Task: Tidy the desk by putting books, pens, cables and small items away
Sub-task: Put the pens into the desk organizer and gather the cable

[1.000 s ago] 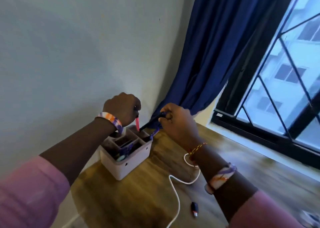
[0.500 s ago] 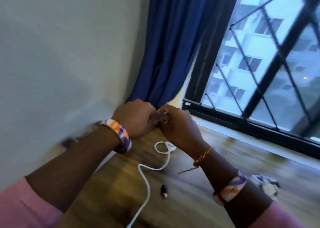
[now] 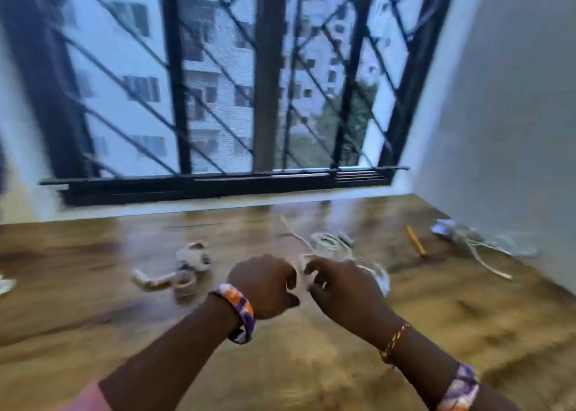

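My left hand (image 3: 265, 286) and my right hand (image 3: 343, 289) hover close together above the middle of the wooden desk (image 3: 280, 364), both with curled fingers. Something small and pale shows between their fingertips, but blur hides what it is and which hand holds it. Just beyond the right hand lies a coiled white cable (image 3: 327, 242). A yellow pencil (image 3: 416, 244) lies further right. Another white cable with a plug (image 3: 467, 242) sprawls near the right wall. Left of my hands sits a blurred cluster of small pale items (image 3: 187, 267).
A barred window (image 3: 218, 83) runs along the desk's far edge, and a grey wall (image 3: 514, 130) closes the right side. A white scrap (image 3: 4, 286) shows at the left edge. Bare wood lies in front of my forearms.
My view has swung right, from the corner with the white organizer box and blue curtain to the window side. Both hands moved along, still close together. The dark pen is no longer seen.
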The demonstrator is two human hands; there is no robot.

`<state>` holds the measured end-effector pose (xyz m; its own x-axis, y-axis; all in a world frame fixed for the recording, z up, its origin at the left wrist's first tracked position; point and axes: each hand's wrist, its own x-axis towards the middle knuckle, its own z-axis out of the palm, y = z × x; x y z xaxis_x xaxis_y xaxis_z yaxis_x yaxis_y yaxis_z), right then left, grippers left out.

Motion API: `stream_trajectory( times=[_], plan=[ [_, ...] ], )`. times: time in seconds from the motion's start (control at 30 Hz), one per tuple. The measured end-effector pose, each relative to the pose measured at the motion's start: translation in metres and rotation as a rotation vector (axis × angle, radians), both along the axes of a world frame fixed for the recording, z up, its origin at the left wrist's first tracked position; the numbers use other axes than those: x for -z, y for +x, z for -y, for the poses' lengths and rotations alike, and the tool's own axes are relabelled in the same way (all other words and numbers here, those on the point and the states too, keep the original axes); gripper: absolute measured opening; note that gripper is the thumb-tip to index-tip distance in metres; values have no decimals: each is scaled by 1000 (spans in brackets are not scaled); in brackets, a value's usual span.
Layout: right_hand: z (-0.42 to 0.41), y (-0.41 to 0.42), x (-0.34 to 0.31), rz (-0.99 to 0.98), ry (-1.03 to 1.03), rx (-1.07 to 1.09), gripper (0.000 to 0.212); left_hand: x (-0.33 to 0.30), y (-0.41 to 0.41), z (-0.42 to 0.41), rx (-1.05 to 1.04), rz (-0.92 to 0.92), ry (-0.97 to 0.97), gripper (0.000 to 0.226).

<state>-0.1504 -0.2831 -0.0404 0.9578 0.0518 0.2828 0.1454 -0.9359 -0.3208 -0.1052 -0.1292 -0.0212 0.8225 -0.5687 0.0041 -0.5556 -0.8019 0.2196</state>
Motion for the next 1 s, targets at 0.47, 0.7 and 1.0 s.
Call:
stream_trajectory(
  times=[0.47,0.7,1.0],
  plan=[
    [232,-43,108,-159,-150,290,47,44,6,239,279,-22,-196,22],
    [329,17,109,-233,-201,103,54,73,67,359,-26,-138,-228,29],
    [388,63,95,-141,-89,-75,42,82,132,420,-290,-318,-154,27]
  ],
)
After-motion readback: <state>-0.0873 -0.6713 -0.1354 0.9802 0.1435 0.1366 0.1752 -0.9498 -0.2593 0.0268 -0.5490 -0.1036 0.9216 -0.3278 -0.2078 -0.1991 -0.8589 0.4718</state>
